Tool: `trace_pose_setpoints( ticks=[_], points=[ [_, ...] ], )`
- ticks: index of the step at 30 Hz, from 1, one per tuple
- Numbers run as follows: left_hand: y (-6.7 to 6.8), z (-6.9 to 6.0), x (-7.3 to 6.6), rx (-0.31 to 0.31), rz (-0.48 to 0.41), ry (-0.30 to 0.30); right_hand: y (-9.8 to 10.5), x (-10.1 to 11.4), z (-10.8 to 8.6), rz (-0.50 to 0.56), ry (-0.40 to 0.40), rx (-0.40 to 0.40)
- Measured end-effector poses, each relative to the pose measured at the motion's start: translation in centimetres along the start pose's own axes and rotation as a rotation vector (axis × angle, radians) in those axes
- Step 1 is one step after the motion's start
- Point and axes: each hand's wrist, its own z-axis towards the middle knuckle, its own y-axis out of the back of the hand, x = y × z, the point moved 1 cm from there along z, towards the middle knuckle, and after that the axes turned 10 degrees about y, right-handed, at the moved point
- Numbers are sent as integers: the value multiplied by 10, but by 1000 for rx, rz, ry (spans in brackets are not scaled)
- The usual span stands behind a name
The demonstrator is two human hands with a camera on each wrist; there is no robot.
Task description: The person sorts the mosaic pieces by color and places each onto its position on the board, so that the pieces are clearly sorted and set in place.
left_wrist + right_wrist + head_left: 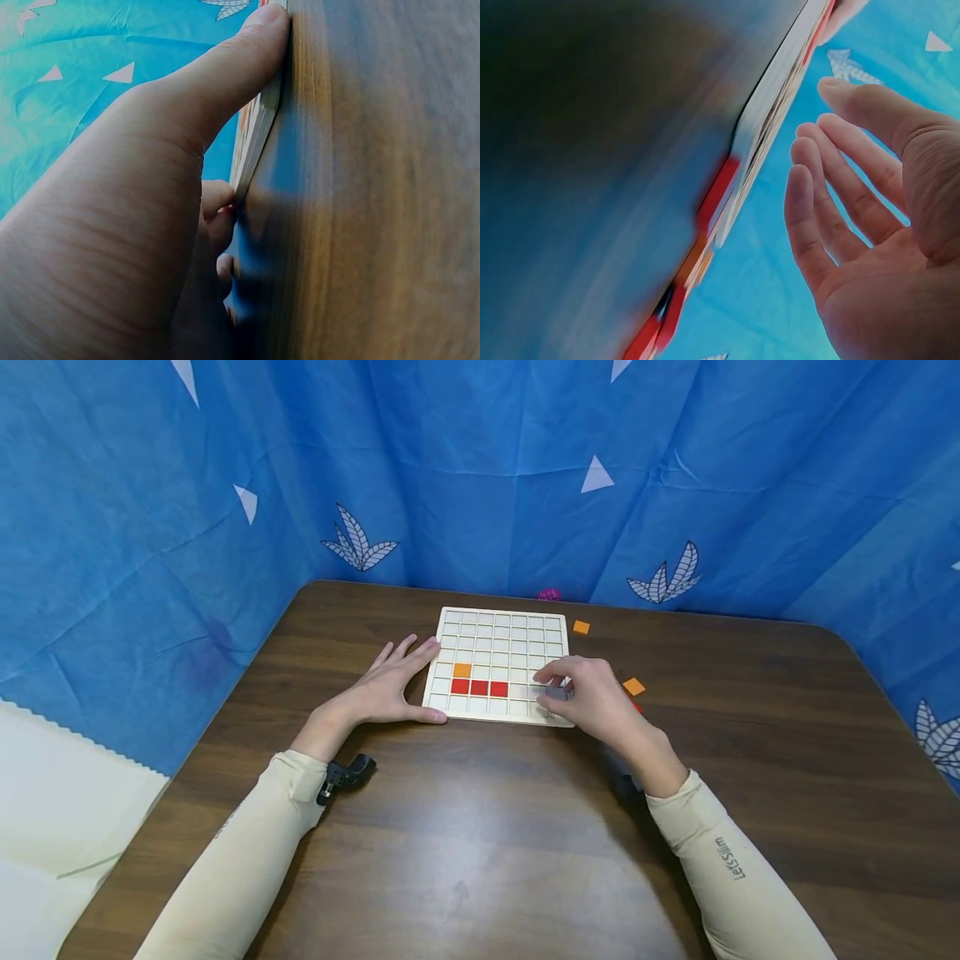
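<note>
A pale square grid board [501, 643] lies flat on the table. An orange tile [462, 670] and a row of three red tiles [479, 687] fill some of its cells near the front left. My left hand [382, 685] is spread against the board's left side, its thumb at the near left corner and its index finger along the edge. Over the board's right part hovers my right hand [592, 695], fingers loosely bent. In the right wrist view, this hand [877, 217] has a gap between thumb and fingers, with nothing held, apart from the board.
Right of the board lie loose orange tiles, one by the far corner [581, 627] and another [633, 686] beyond my right hand. A red tile [637, 706] shows partly behind that hand. The brown wooden table [450, 827] ends at a blue curtain [480, 468].
</note>
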Motion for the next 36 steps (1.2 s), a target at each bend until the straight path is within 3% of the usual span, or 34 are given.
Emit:
trace_pose_setpoints(
  ticks=[12, 22, 28, 36],
  points=[
    [0, -1, 0, -1, -14, -4, 28, -30, -49, -62, -118, -11],
    [1, 1, 0, -17, 1, -20, 31, -33, -47, -58, -145, 101],
    [6, 2, -2, -12, 5, -14, 30, -34, -45, -46, -134, 131],
    [1, 0, -2, -6, 5, -13, 28, -34, -48, -60, -95, 169]
  ],
)
